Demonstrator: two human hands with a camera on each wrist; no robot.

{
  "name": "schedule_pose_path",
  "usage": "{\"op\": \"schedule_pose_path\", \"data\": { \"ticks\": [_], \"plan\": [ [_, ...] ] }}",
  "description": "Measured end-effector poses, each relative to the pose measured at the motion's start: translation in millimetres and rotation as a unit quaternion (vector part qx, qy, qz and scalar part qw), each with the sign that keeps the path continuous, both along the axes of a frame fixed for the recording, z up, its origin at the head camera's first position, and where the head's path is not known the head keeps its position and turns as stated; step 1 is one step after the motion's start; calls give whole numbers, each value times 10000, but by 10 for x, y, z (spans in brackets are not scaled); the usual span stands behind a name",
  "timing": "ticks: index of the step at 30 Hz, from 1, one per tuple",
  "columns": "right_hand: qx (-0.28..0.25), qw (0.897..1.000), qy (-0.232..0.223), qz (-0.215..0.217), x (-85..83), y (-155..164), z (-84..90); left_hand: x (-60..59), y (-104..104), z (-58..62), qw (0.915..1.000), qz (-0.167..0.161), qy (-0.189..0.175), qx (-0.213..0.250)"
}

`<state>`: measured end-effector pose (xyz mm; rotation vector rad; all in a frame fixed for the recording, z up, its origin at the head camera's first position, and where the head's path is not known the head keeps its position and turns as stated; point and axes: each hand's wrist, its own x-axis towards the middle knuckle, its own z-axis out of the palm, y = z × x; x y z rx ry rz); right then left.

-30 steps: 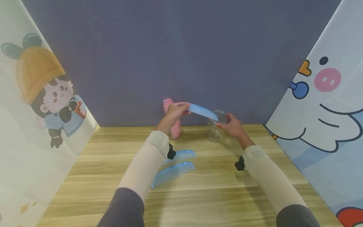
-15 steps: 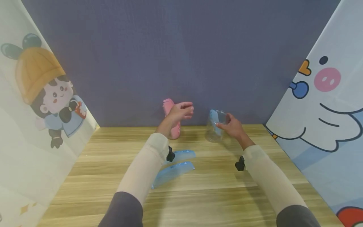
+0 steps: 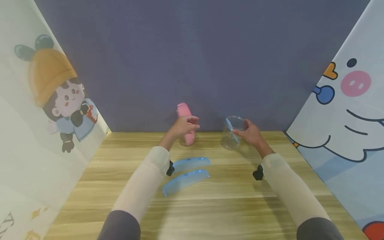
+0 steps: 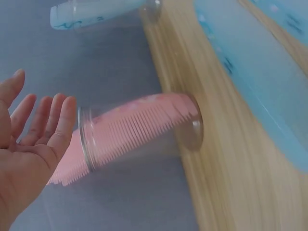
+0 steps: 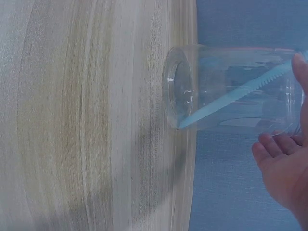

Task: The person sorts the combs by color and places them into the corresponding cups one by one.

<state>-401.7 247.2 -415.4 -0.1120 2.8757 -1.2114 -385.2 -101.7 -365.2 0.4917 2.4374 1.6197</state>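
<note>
Resting against the far clear cup (image 3: 230, 133), just right of the frame's middle in the head view, the right hand (image 3: 251, 135) has its fingers (image 5: 274, 154) lying along the wall near the rim; whether they close into a real grip I cannot tell, since the wrist view shows only fingertips beside the plastic. A blue comb (image 5: 231, 98) leans slantwise inside that cup, foot in the bottom corner and teeth toward the rim. The left hand (image 3: 184, 126) hovers at middle frame with fingers straight and spread, its grip wide and holding nothing; in the left wrist view the fingertips (image 4: 65, 115) sit just beside the rim of a second clear cup (image 4: 139, 132), touching or nearly so. A pink comb (image 3: 186, 125) stands in that cup, its top sticking well above the rim.

Nearer the viewer, lower middle of the head view, two more blue combs (image 3: 186, 178) lie flat and side by side on the wooden tabletop (image 3: 225, 200), close to the left sleeve. A purple wall closes the back, with cartoon panels at the left and right edges.

Both cups look light and top-heavy with tall combs in them. A brush from the open left hand could tip the pink comb's cup over, and a loose hold on the right could let its cup slide or topple under the leaning comb. The left sleeve could also drag the flat combs.
</note>
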Motion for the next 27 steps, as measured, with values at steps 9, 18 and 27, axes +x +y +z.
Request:
{"op": "schedule_pose_path", "data": {
  "ticks": [9, 18, 27],
  "plan": [
    [-53, 10000, -25, 10, 7, -14, 11, 159, -203, -123, 9940, -18, 506, -973],
    [-45, 10000, 13, 33, 21, 27, -16, 324, -439, -327, 9859, -211, 393, -1614],
    [-2, 9999, 50, 99, -4, 11, -7, 520, -676, -533, 9756, -300, 14, -2173]
  ]
}}
